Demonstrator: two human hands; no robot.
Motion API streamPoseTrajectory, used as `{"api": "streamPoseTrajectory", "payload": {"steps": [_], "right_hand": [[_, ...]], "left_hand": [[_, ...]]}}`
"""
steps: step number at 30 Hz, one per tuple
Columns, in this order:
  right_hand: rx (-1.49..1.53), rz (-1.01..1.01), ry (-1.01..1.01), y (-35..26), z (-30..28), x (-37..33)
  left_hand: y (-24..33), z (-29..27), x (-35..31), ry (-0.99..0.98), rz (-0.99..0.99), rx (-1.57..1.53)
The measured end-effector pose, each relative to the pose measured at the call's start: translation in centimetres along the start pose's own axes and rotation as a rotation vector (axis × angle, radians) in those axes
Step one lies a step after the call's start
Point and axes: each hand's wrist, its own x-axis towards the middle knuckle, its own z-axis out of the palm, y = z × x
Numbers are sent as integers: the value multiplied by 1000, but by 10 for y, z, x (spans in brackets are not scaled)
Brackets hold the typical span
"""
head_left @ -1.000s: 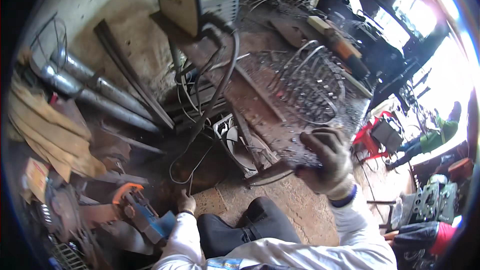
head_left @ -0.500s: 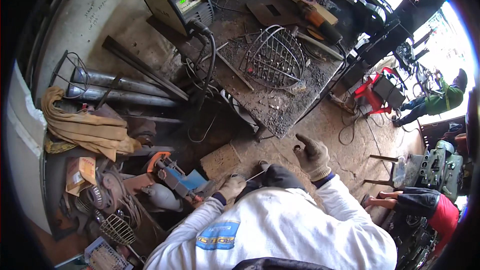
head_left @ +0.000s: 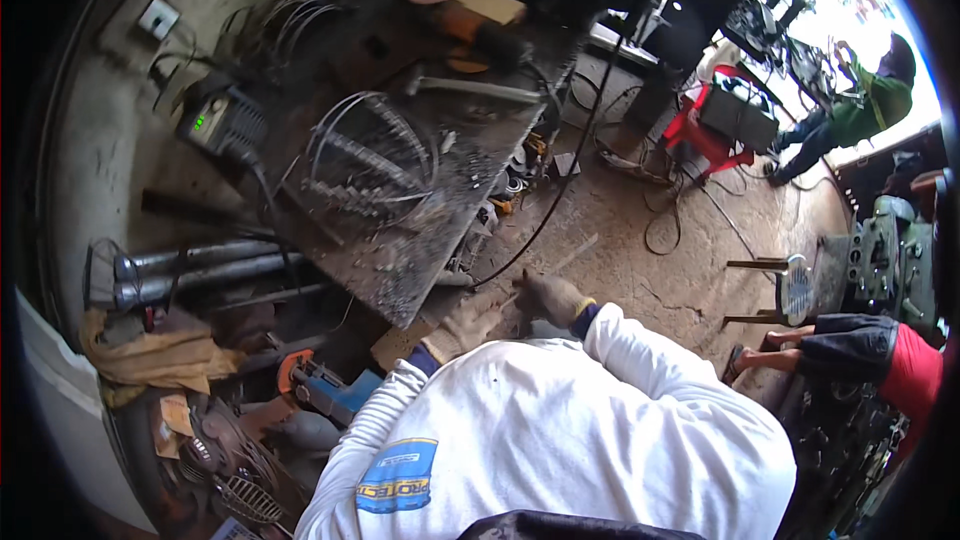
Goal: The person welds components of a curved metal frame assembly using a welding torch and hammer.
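I am bent low over the dirt floor, in a white long-sleeved shirt and work gloves. My left hand (head_left: 462, 326) is beside the near corner of the rusty metal table (head_left: 400, 280); its fingers seem closed on the end of a thin metal rod (head_left: 572, 256) that slants up to the right across the floor. My right hand (head_left: 549, 298) is just below that rod, knuckles up, and its grip is hidden. A round wire frame (head_left: 375, 165) lies on the table top.
A welding machine (head_left: 215, 122) stands at the table's left, grey pipes (head_left: 190, 270) lie below it. A blue and orange grinder (head_left: 322, 387) is by my left elbow. A black cable (head_left: 560, 195) crosses the floor. A person in green (head_left: 860, 105) and a seated person (head_left: 880, 355) are to the right.
My view has swung down and right; the table and welder have slid up and left. Both hands came down from the wire frame to the floor by the table corner.
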Motion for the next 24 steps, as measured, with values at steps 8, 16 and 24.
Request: {"api": "streamPoseTrajectory", "payload": {"steps": [8,16,24], "right_hand": [[598,-280,167,-59,-110,25],[210,-116,665,5,-206,-30],[41,-43,883,128,-257,-62]], "left_hand": [[83,14,109,82,427,666],[216,12,235,40,550,213],[345,29,374,460,458,504]]}}
